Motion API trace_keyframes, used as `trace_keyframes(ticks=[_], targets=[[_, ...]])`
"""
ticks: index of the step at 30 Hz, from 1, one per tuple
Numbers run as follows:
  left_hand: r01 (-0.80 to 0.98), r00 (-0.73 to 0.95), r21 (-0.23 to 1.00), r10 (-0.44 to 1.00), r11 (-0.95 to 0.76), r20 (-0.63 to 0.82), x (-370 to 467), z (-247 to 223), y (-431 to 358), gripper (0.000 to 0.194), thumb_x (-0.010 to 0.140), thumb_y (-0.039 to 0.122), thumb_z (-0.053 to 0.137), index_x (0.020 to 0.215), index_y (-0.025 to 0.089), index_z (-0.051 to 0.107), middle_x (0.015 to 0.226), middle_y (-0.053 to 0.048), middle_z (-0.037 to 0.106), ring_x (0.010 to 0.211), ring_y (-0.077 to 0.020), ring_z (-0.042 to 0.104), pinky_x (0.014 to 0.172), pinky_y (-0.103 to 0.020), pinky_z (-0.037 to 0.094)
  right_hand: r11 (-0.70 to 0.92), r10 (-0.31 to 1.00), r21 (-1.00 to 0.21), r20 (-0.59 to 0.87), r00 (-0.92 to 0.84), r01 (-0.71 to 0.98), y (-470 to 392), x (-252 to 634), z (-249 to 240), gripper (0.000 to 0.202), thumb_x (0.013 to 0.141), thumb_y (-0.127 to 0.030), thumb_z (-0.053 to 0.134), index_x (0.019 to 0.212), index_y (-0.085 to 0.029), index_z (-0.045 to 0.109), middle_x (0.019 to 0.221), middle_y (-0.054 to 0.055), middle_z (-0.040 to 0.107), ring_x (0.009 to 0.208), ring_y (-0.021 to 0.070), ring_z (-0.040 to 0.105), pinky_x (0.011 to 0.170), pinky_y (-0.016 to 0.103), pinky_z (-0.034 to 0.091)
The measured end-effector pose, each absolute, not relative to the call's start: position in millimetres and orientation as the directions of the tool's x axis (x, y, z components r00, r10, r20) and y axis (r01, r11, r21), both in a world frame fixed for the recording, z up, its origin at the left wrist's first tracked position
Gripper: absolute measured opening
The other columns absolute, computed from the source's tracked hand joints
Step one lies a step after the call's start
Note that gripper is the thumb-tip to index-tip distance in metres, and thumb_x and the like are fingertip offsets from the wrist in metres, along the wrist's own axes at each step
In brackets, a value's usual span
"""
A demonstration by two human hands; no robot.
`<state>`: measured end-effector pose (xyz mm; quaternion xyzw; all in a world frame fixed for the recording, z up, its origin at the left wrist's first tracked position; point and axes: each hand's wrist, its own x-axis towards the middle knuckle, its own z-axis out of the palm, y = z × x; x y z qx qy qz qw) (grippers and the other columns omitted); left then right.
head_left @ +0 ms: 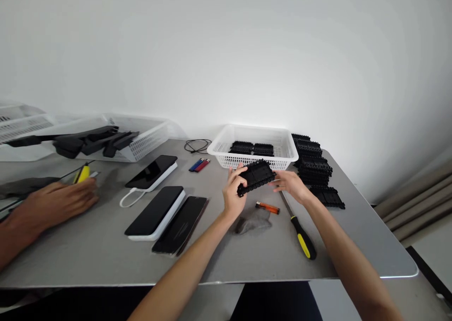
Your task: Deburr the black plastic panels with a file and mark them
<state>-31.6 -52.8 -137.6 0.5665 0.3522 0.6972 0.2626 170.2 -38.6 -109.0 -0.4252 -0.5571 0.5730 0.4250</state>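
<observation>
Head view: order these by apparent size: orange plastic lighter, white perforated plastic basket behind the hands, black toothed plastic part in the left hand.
1. White perforated plastic basket
2. Black toothed plastic part
3. Orange plastic lighter

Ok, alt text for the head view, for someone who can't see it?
A person's left hand holds a black plastic part with toothed edges above a table, the right hand at its right end. Behind sits a white perforated basket of similar parts, with a pile beside it; an orange lighter and black-and-yellow-handled tool lie nearer.
</observation>
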Motion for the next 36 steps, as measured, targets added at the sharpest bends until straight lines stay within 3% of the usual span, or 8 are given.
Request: trace_keyframes(ticks=[3,11,15,20,24,27,31,36], targets=[[0.000,-0.192,0.809,0.794,-0.587,0.576,-31,-137,-52,0.026,0.057,-0.004,0.059,0.054,0.022,0.055,0.114,-0.005,0.065,0.127,-0.0283,0.051,0.116,-0.048,0.020,-0.140,0.963,-0.963,-0.078,-0.259,-0.232,-34,172,-110,0.039,0.088,-0.048,0.056,0.107,-0.017,0.067,0.095,0.010,0.071,0.079,0.0195,0.067,0.069,0.036,0.058],[0.073,-0.091,0.756,0.751,-0.650,0.654,-35,-139,-45,0.017,0.063,0.008,0.070,0.068,0.023,0.065,0.133,-0.006,0.054,0.135,-0.0289,0.042,0.115,-0.046,0.027,-0.157,0.980,-0.939,-0.111,-0.162,-0.305,-37,171,-119,0.033,0.068,-0.027,0.077,0.095,-0.019,0.060,0.067,-0.004,0.061,0.054,0.0106,0.056,0.050,0.023,0.046],[-0.236,-0.134,0.868,0.899,-0.437,0.416,-29,-147,-38,0.045,0.073,0.034,0.074,0.115,0.024,0.061,0.134,-0.013,0.056,0.113,-0.0248,0.062,0.104,-0.042,0.042,-0.137,0.990,-0.850,-0.126,-0.057,-0.508,-38,172,-125,0.035,0.060,-0.019,0.079,0.083,-0.021,0.053,0.073,-0.003,0.065,0.060,0.0123,0.062,0.059,0.027,0.053],[-0.385,0.150,0.916,0.971,-0.117,0.187,-15,-161,-37,0.061,0.071,0.051,0.074,0.119,0.017,0.058,0.094,-0.012,0.072,0.081,-0.0241,0.070,0.076,-0.041,0.057,-0.081,0.997,-0.830,-0.074,-0.035,-0.551,-41,153,-138,0.038,0.057,-0.018,0.082,0.081,-0.020,0.053,0.082,-0.001,0.068,0.077,0.0147,0.068,0.084,0.035,0.055],[-0.294,0.119,0.947,0.978,-0.128,0.169,-15,-159,-39,0.051,0.069,0.043,0.077,0.111,0.018,0.064,0.082,-0.008,0.071,0.062,-0.0178,0.065,0.049,-0.027,0.053,-0.040,0.994,-0.961,-0.009,-0.112,-0.275,-48,152,-134,0.039,0.062,-0.027,0.081,0.092,-0.019,0.057,0.083,0.000,0.068,0.078,0.0172,0.068,0.080,0.039,0.056],[-0.286,0.106,0.948,0.979,-0.137,0.174,-19,-156,-39,0.048,0.069,0.041,0.077,0.108,0.016,0.065,0.086,-0.008,0.071,0.061,-0.0159,0.063,0.048,-0.026,0.052,0.141,0.968,-0.965,0.087,-0.235,0.223,-64,177,-115,0.036,0.073,-0.032,0.073,0.106,-0.020,0.061,0.089,0.004,0.070,0.080,0.0193,0.067,0.073,0.035,0.054],[-0.262,0.058,0.950,0.980,-0.167,0.189,-21,-157,-37,0.055,0.069,0.043,0.076,0.114,0.014,0.062,0.080,-0.005,0.069,0.058,-0.0140,0.060,0.050,-0.026,0.053,0.135,0.991,-0.521,0.088,-0.104,0.843,-103,225,-96,0.015,0.088,-0.031,0.057,0.099,-0.023,0.064,0.089,0.006,0.070,0.080,0.0223,0.067,0.066,0.031,0.045],[-0.203,0.065,0.961,0.977,-0.187,0.203,-21,-162,-35,0.063,0.072,0.046,0.072,0.122,0.011,0.055,0.070,0.000,0.063,0.060,-0.0137,0.058,0.051,-0.025,0.052,-0.208,0.978,-0.052,0.024,0.209,0.977,-144,251,-117,0.016,0.093,-0.037,0.050,0.095,-0.022,0.055,0.088,0.007,0.069,0.079,0.0257,0.067,0.055,0.028,0.032]])
